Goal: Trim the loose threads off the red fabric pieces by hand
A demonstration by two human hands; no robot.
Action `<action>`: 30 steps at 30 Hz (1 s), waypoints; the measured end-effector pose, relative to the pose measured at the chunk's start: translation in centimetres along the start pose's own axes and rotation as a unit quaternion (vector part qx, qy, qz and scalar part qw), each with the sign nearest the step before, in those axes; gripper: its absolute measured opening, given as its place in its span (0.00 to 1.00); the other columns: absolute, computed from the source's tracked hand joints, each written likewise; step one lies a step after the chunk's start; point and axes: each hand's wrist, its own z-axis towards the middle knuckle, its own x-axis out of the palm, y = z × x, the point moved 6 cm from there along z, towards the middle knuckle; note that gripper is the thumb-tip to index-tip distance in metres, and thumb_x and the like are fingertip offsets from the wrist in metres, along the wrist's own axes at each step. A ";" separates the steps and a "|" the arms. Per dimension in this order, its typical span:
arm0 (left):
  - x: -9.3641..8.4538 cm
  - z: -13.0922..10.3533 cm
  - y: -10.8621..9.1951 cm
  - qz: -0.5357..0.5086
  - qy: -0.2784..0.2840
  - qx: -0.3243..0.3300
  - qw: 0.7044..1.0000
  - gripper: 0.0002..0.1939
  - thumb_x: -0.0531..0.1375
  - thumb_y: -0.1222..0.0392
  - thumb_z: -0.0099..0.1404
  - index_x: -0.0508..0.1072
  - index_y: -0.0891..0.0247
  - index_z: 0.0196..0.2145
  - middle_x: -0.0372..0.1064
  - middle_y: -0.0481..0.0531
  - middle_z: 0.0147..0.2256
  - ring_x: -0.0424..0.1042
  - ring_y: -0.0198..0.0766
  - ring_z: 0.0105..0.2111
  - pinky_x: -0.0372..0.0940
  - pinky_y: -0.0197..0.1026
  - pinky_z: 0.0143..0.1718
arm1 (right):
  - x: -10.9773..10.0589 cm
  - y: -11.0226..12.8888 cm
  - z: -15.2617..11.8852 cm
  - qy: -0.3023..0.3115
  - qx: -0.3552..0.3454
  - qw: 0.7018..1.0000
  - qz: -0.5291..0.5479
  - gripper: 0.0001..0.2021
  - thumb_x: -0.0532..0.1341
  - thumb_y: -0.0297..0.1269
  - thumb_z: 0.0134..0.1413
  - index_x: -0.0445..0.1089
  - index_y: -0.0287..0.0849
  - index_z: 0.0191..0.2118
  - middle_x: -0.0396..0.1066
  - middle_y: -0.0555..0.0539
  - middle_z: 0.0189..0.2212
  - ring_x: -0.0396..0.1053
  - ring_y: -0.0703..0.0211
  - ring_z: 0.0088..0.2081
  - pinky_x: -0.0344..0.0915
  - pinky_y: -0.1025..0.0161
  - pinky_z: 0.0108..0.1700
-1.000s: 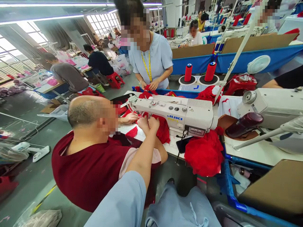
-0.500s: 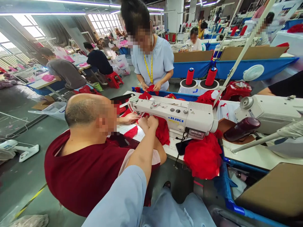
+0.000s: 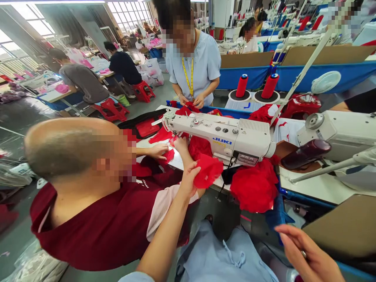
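My left hand (image 3: 189, 180) is closed on the edge of a thin red fabric piece (image 3: 208, 171), which hangs flat to the right of the fingers. It is held up in front of the white sewing machine (image 3: 217, 135), over the table's front edge. At the lower right, my right hand (image 3: 307, 252) is in the air with its fingers stretched forward, holding nothing visible; a ring shows on it. A seated co-worker's hands (image 3: 160, 150) are near the needle end of the machine, one on red fabric there. Part of the needle area is hidden by that co-worker's arm.
The seated co-worker in dark red (image 3: 96, 227) is close on my left. Another person (image 3: 194, 58) stands behind the machine, handling red fabric. A large red fabric bundle (image 3: 255, 186) hangs over the table edge. Red thread cones (image 3: 241, 86) and a second machine (image 3: 337, 127) are at the right.
My left hand has drawn back from the needle area towards me and now shows the red fabric piece. My right hand has come into view. The co-worker's head has shifted left in view.
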 end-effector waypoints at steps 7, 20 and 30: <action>0.9 -7.6 -0.5 -0.142 0.105 -0.098 0.979 0.13 0.69 0.55 0.47 0.71 0.63 0.25 0.68 0.44 0.23 0.67 0.30 0.23 0.61 0.32 0.25 | 6.5 2.6 6.2 0.091 0.058 0.984 0.141 0.28 0.67 0.46 0.47 0.67 0.42 0.54 0.53 0.60 0.17 0.54 0.66 0.19 0.55 0.69 0.23; 0.2 -9.2 1.5 -0.409 0.019 -0.263 0.874 0.10 0.55 0.65 0.62 0.76 0.68 0.27 0.78 0.51 0.25 0.79 0.40 0.34 0.67 0.41 0.50 | 11.9 -0.2 4.4 0.284 0.236 0.846 0.384 0.23 0.69 0.57 0.43 0.66 0.41 0.24 0.44 0.62 0.11 0.37 0.74 0.14 0.34 0.71 0.16; 2.1 -9.9 3.9 -0.413 0.022 -0.324 0.851 0.10 0.53 0.70 0.61 0.74 0.71 0.35 0.77 0.54 0.27 0.78 0.38 0.29 0.69 0.42 0.47 | 10.1 2.0 5.8 0.165 0.184 0.844 0.475 0.18 0.73 0.49 0.41 0.68 0.44 0.31 0.46 0.62 0.14 0.37 0.73 0.16 0.42 0.73 0.18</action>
